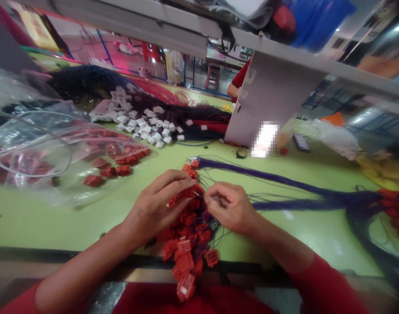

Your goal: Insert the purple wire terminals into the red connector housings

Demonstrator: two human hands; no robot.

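The left hand (pixel 155 205) grips a bunch of red plastic connectors (pixel 186 244); the right hand (pixel 230 207), just beside them, pinches one thin wire from a purple wire bundle (pixel 277 179).

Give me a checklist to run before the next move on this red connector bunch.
Left hand gripping the red connector bunch: ok.
Right hand pinching a thin wire: ok.
Wire tip seated in a connector: cannot tell, the fingers hide it.
Purple wire bundle lying free on the green table: ok.
Lower connectors resting on the table: not ok, they hang past its edge.
Spare red connectors within reach in the clear plastic bag: ok.
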